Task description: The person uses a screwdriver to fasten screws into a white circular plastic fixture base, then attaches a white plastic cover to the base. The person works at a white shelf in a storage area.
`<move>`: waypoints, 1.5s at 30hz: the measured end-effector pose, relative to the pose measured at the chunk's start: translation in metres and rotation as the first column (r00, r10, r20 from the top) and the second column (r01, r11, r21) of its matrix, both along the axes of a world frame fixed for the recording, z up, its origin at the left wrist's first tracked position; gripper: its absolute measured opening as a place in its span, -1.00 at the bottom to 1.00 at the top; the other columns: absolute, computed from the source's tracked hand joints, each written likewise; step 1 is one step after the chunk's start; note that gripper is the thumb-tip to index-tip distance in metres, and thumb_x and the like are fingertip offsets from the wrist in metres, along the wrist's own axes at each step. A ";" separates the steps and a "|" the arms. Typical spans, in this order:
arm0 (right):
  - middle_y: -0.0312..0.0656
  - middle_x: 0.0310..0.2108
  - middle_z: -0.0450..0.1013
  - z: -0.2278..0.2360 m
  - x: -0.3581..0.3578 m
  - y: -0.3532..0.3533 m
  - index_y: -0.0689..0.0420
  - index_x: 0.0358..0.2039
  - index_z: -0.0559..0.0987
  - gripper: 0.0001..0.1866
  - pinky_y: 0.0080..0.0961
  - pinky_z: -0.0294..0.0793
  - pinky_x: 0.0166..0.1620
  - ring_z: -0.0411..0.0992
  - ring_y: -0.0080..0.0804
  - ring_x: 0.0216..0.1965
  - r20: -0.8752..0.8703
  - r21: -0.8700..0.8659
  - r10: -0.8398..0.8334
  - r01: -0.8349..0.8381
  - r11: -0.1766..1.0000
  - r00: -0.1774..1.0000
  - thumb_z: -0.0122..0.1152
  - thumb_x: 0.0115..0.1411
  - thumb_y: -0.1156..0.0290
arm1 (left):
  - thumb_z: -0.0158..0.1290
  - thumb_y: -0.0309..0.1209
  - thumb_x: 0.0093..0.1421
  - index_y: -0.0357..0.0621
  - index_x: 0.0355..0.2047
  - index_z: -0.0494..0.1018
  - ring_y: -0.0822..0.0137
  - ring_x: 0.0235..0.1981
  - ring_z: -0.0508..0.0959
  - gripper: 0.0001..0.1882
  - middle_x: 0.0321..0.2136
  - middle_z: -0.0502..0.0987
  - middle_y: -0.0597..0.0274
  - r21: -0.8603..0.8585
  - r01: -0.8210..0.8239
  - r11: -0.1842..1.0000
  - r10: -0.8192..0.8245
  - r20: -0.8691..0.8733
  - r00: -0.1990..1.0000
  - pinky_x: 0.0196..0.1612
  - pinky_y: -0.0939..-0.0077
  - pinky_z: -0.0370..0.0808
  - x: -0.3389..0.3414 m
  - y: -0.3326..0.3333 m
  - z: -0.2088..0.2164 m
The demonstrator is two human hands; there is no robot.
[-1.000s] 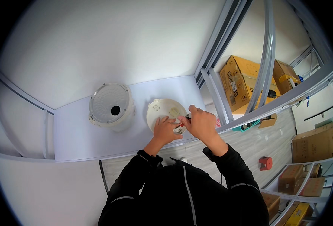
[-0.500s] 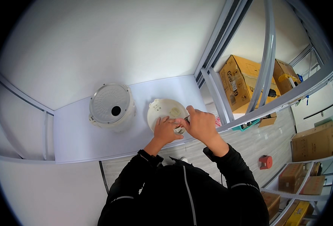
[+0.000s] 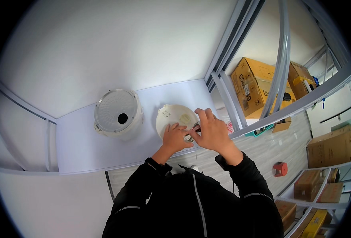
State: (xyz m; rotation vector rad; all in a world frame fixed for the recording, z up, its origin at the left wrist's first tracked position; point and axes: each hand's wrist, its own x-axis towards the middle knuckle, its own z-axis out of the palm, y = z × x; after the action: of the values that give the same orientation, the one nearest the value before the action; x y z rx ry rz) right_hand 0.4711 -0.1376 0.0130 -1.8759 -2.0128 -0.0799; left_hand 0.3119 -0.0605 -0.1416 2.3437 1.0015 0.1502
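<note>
A shallow white round plastic cover lies on the table with its hollow side up; small fittings show inside. My left hand grips its near rim, fingers spread over the inside and the thumb lower down by the edge. On the cover's right side my right hand is closed, thumb and fingers pinched round a small dark object, mostly hidden, whose kind I cannot make out. Small light and dark parts show between the two hands. To the left stands a white round appliance body, its ridged grey top pierced by a dark hole.
The white table meets a wall at the back and a grey metal frame on the right. Beyond the frame are cardboard boxes, a green basket, a red stool and shelves with boxes.
My right hand has turned slightly and its fingers have shifted, the index finger now lifted and more extended. My left hand and the cover have hardly moved.
</note>
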 end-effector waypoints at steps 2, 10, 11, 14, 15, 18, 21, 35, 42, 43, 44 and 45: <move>-0.07 -0.37 0.53 -0.007 0.003 0.003 0.15 0.00 0.49 -0.43 -0.20 0.55 -0.45 0.62 -0.03 -0.43 -0.114 0.116 0.124 -0.111 0.987 0.986 0.48 0.21 0.01 | 0.45 0.17 -0.07 0.21 0.11 0.73 -0.03 0.50 0.27 -0.27 0.33 0.53 0.30 0.008 -0.001 1.000 0.001 -0.007 1.000 0.57 -0.25 -0.05 0.001 0.001 -0.003; -0.09 -0.39 0.52 -0.008 0.000 0.002 0.13 -0.03 0.51 -0.52 -0.22 0.52 -0.47 0.58 -0.04 -0.47 0.091 -0.068 -0.065 0.071 0.995 0.994 0.50 0.18 0.15 | 0.45 0.16 -0.08 0.20 0.11 0.73 -0.02 0.50 0.25 -0.27 0.33 0.53 0.30 -0.032 0.013 0.999 -0.014 -0.042 0.999 0.58 -0.22 -0.07 -0.002 0.002 0.007; -0.11 -0.41 0.52 -0.004 -0.002 -0.001 0.13 -0.05 0.52 -0.54 -0.23 0.51 -0.48 0.58 -0.06 -0.48 0.085 0.005 -0.028 0.028 1.000 0.996 0.49 0.19 0.14 | 0.45 0.16 -0.08 0.19 0.11 0.73 -0.02 0.50 0.25 -0.27 0.33 0.53 0.30 -0.025 0.014 1.000 -0.014 -0.025 1.000 0.58 -0.21 -0.07 -0.002 0.002 0.005; -0.10 -0.41 0.53 -0.008 0.001 0.004 0.14 -0.03 0.55 -0.50 -0.24 0.52 -0.49 0.59 -0.08 -0.49 -0.093 0.175 0.153 -0.135 0.975 0.984 0.46 0.22 0.04 | 0.45 0.15 -0.08 0.19 0.11 0.73 -0.02 0.51 0.25 -0.27 0.33 0.53 0.30 -0.010 0.009 1.000 -0.010 -0.013 1.000 0.58 -0.21 -0.07 -0.002 0.002 0.000; -0.10 -0.40 0.53 -0.012 0.002 0.005 0.14 -0.01 0.54 -0.49 -0.23 0.52 -0.47 0.59 -0.07 -0.47 -0.048 0.088 0.096 -0.092 0.992 0.994 0.46 0.22 0.06 | 0.45 0.14 -0.08 0.19 0.11 0.73 -0.02 0.51 0.24 -0.28 0.33 0.53 0.30 -0.005 0.007 1.000 -0.007 -0.016 1.000 0.58 -0.21 -0.07 -0.001 0.003 -0.001; -0.09 -0.37 0.54 -0.019 0.002 0.005 0.14 0.05 0.53 -0.49 -0.22 0.54 -0.44 0.60 -0.06 -0.42 0.081 -0.109 -0.055 0.064 0.992 0.995 0.46 0.19 0.16 | 0.46 0.15 -0.09 0.16 0.09 0.74 0.00 0.51 0.23 -0.27 0.34 0.52 0.31 -0.027 0.024 0.999 -0.025 -0.042 0.999 0.59 -0.21 -0.08 -0.001 0.004 -0.001; -0.10 -0.37 0.54 -0.015 -0.002 0.004 0.14 0.04 0.51 -0.51 -0.22 0.53 -0.44 0.61 -0.06 -0.41 0.083 -0.055 -0.096 0.101 0.993 0.992 0.46 0.18 0.21 | 0.46 0.16 -0.09 0.12 0.08 0.74 0.00 0.52 0.22 -0.27 0.34 0.52 0.32 -0.069 0.026 0.997 -0.026 -0.004 1.000 0.59 -0.21 -0.08 -0.003 0.004 0.000; -0.10 -0.32 0.55 -0.014 -0.003 -0.003 0.14 -0.02 0.56 -0.45 -0.21 0.56 -0.45 0.63 -0.05 -0.37 -0.042 0.059 0.074 -0.071 0.996 0.996 0.51 0.17 0.01 | 0.46 0.16 -0.07 0.13 0.09 0.73 -0.01 0.52 0.23 -0.27 0.35 0.51 0.28 -0.022 0.028 0.999 -0.028 -0.004 1.000 0.58 -0.24 -0.08 -0.005 0.002 -0.002; -0.12 -0.34 0.56 -0.010 -0.004 -0.007 0.11 0.00 0.59 -0.46 -0.22 0.57 -0.43 0.62 -0.03 -0.41 0.043 -0.028 -0.048 0.050 0.998 0.998 0.53 0.14 0.06 | 0.46 0.16 -0.06 0.18 0.05 0.74 -0.01 0.53 0.22 -0.32 0.35 0.51 0.29 -0.026 0.026 0.999 -0.027 -0.024 0.999 0.59 -0.24 -0.11 -0.003 0.001 0.001; -0.12 -0.34 0.57 -0.010 -0.002 -0.006 0.11 0.00 0.59 -0.46 -0.22 0.58 -0.42 0.62 -0.03 -0.41 -0.014 0.003 -0.003 0.003 1.000 1.000 0.52 0.15 0.04 | 0.46 0.15 -0.06 0.21 0.05 0.74 -0.01 0.53 0.22 -0.34 0.35 0.51 0.28 -0.019 0.023 1.000 -0.023 -0.016 1.000 0.59 -0.24 -0.10 -0.002 0.001 -0.001; -0.12 -0.34 0.57 -0.011 0.000 -0.005 0.11 -0.01 0.60 -0.46 -0.22 0.58 -0.42 0.62 -0.03 -0.42 -0.070 0.037 0.046 -0.043 0.998 0.996 0.51 0.16 0.01 | 0.47 0.15 -0.06 0.23 0.04 0.74 -0.02 0.53 0.22 -0.35 0.35 0.52 0.28 -0.011 0.017 1.000 -0.017 -0.011 1.000 0.58 -0.24 -0.10 -0.002 0.001 -0.002; -0.11 -0.34 0.58 -0.013 0.000 -0.004 0.12 0.01 0.59 -0.44 -0.22 0.58 -0.41 0.63 -0.03 -0.40 -0.046 -0.011 0.020 -0.021 1.000 0.999 0.51 0.17 0.01 | 0.47 0.14 -0.06 0.26 0.03 0.74 -0.03 0.52 0.22 -0.36 0.35 0.52 0.28 -0.003 0.011 1.000 -0.011 -0.005 1.000 0.58 -0.24 -0.10 -0.002 0.002 -0.002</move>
State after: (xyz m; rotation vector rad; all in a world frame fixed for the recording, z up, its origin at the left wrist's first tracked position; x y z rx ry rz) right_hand 0.4710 -0.1414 -0.0001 -1.8470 -2.0051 -0.0190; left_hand 0.3102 -0.0585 -0.1440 2.3476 0.9907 0.1382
